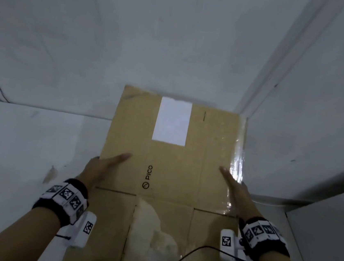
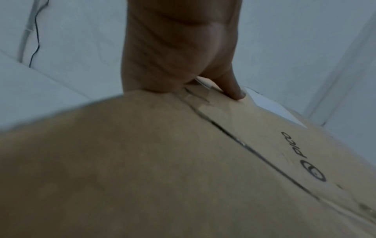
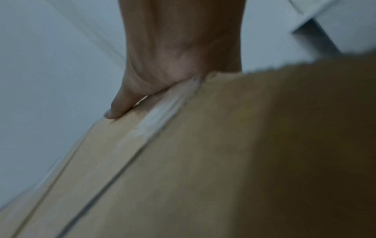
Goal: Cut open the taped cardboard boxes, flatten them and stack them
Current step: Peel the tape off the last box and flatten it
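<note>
Nearest, at six o'clock: loose bottom flaps (image 1: 156, 225) of the flattened cardboard box (image 1: 170, 156), hanging toward the body. Held upright in the floor corner, left hand (image 1: 100, 168) clamped on the nine o'clock edge, right hand (image 1: 236, 188) on the taped three o'clock edge, thumbs flat on the face. Likely trouble: slick tape (image 1: 236, 165) under the right fingers letting the sheet slip; dangling flaps catching the wrist cable (image 1: 186, 258); tilted sheet toppling rather than stacking.

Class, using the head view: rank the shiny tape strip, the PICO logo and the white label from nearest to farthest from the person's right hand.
1. Shiny tape strip: along the cardboard's right edge, right beside the right hand.
2. PICO logo: printed mid-panel, to the hand's left.
3. White label: on the far part of the flattened cardboard box, beyond the fingertips.
</note>
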`<state>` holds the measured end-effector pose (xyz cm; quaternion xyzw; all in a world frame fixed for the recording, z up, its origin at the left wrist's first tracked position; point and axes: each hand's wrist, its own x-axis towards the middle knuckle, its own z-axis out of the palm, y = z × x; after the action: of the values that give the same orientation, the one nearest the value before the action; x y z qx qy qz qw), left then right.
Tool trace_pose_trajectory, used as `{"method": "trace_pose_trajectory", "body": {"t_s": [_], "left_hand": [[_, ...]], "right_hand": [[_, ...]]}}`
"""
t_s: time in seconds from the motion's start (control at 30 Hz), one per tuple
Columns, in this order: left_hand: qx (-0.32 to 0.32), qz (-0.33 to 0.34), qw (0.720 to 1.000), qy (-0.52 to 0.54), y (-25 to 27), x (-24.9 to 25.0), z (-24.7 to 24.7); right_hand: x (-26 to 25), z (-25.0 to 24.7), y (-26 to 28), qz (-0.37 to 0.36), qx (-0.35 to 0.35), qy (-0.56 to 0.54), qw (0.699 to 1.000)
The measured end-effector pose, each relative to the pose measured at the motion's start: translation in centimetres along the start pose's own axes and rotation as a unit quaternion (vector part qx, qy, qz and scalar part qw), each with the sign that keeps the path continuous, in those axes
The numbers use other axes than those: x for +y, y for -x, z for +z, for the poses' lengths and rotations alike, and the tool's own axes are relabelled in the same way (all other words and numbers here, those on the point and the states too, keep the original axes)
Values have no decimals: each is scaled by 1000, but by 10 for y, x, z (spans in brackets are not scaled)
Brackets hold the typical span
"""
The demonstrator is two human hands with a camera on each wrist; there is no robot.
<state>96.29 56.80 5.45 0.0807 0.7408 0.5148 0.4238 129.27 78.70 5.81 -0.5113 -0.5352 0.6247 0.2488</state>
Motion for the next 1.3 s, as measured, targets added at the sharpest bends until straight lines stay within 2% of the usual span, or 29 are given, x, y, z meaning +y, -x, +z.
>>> {"method": "trace_pose_trajectory", "body": {"t_s": [0.07, 0.23, 0.33, 0.47, 0.57, 0.73, 0.9, 1.07, 1.3], "left_hand": [[-11, 63, 997, 51, 15, 35, -12], [-30, 209, 970, 120, 45, 103, -39], [-64, 269, 953, 122, 56, 123, -54], [-127, 243, 959, 70, 52, 101, -73], [-123, 241, 961, 66, 45, 83, -78], [-139, 226, 964, 27, 38, 95, -83], [-173, 180, 968, 39, 27, 107, -96], [-181, 198, 961, 62, 28, 115, -89], [-190, 182, 961, 82, 23, 122, -84]], "right_hand": [[-35, 3, 2, -66, 22, -12, 997], [-116, 21, 12, -188, 11, -85, 978], [-138, 30, 16, -211, -51, -108, 970], [-128, 37, 17, -166, -151, -113, 968], [-118, 33, 16, -144, -172, -106, 969], [-127, 22, 17, -100, -198, -87, 971], [-129, 22, 8, -105, -189, -64, 974], [-128, 33, 9, -140, -182, -110, 967], [-129, 41, 2, -161, -173, -139, 962]]}}
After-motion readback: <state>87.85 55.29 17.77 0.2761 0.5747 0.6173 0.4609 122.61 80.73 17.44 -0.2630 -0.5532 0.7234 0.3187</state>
